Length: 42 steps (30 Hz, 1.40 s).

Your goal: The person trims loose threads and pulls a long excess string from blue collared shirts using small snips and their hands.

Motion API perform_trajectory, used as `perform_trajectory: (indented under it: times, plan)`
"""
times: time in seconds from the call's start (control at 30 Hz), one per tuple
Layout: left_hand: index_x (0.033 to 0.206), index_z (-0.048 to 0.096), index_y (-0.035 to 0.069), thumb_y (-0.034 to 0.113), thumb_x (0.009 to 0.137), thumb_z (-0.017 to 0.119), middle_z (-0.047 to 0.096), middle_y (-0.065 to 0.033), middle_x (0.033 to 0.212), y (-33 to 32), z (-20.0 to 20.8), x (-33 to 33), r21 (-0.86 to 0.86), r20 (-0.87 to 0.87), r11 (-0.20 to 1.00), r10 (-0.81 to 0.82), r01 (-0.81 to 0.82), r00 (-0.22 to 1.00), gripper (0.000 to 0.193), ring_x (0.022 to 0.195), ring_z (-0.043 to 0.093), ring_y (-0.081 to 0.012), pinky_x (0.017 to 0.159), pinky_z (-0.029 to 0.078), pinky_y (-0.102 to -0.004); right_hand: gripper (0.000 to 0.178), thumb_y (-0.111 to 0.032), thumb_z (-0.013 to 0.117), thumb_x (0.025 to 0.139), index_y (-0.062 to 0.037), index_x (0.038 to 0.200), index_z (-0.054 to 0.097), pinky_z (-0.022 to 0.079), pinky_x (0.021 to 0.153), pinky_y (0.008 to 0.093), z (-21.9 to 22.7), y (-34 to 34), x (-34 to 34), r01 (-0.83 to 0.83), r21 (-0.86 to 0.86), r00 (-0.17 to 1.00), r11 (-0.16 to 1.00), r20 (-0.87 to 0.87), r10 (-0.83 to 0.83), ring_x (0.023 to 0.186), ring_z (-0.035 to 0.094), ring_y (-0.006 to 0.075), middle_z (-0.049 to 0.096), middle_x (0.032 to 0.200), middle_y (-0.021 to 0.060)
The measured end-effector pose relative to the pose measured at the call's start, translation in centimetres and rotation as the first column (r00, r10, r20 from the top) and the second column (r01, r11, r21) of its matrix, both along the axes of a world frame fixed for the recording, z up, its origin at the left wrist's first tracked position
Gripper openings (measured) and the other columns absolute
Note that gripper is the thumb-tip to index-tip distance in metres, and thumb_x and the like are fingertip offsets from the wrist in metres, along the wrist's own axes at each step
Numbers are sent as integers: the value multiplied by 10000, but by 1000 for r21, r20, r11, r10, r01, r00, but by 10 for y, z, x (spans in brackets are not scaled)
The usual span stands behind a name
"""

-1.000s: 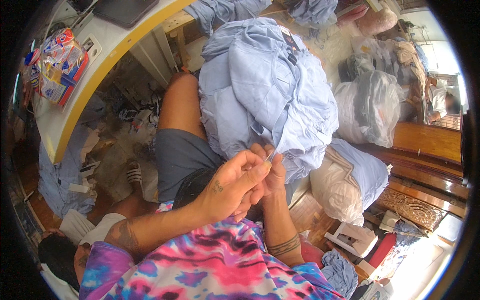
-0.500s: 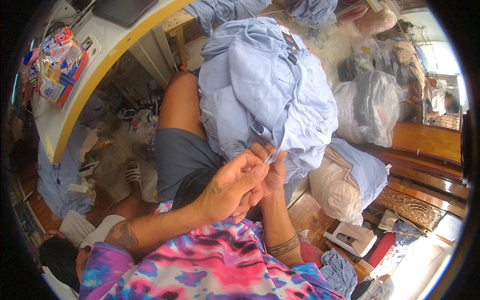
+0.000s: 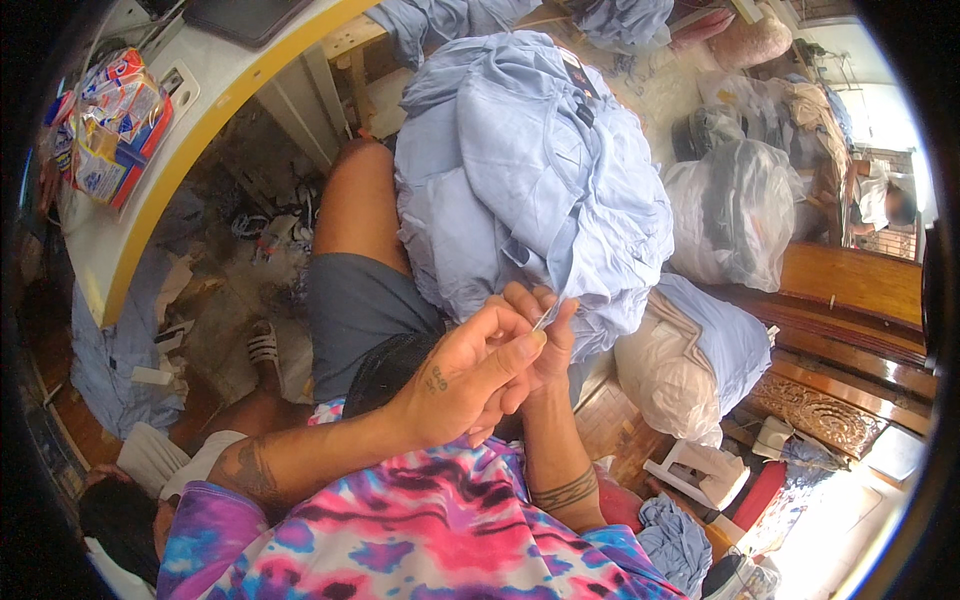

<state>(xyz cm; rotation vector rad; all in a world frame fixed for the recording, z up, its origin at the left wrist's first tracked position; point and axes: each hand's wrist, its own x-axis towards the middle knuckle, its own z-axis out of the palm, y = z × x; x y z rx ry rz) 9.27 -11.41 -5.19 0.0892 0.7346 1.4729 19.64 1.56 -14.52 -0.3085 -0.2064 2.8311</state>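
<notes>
A large bundle of light blue garments (image 3: 500, 150) rests across my lap, with dark labels showing on its upper part. At its near edge my two hands meet. My left hand (image 3: 465, 370) is closed, its thumb and forefinger pinching a small clear strip (image 3: 547, 317). Close against it, my right hand (image 3: 548, 355) is closed too, with thumb and fingertips at the edge of the blue fabric, where the strip's upper end lies. How much cloth is between the right fingers is partly hidden.
A white table with a yellow edge (image 3: 190, 140) curves along the left, with a colourful packet (image 3: 115, 130) on it. Plastic-wrapped bundles (image 3: 735, 215) and a cloth-covered sack (image 3: 665, 370) stand at right. Another person (image 3: 875, 195) is far right; someone sits at lower left (image 3: 120, 515).
The hands stay together at the fabric edge, with the left thumb and fingers shifting slightly. The clear strip shows a little longer between them. The bundle has hardly moved.
</notes>
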Motion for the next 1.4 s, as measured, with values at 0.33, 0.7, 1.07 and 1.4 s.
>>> perform_trajectory:
  times: [0.33,0.7,1.07,1.4]
  plan:
    - [1187,449,95,396,1085,500,553,-64,698,0,-2,0,-17,-16,1000,18,-18,1000,322,393,423,-85,345,401,-255,261,-405,735,942,-147,949,700,443,734,303,1,0,0,-7,15,1000,1000,30,7,782,473,135,510,875,-18]
    - [1162,456,94,431,1079,501,541,-49,682,5,4,-9,-66,-75,997,24,-29,997,350,388,408,-76,340,405,-252,291,-323,829,873,-85,962,687,502,724,286,-20,14,20,-80,194,959,978,282,22,777,601,125,642,870,11]
    - [1061,486,95,457,1087,460,471,-12,642,15,-1,-4,-154,-28,970,185,-187,982,363,363,349,-61,313,352,-244,160,-201,727,962,-42,966,710,483,673,279,16,0,4,26,385,882,923,425,-202,726,582,108,696,891,36]
    - [998,467,104,441,1093,453,463,-15,614,22,1,-6,-184,-68,958,211,-220,975,350,337,341,-63,294,327,-240,195,-176,647,1021,3,1005,724,427,685,246,31,-10,12,-138,841,807,523,402,-433,785,530,51,660,887,-17]
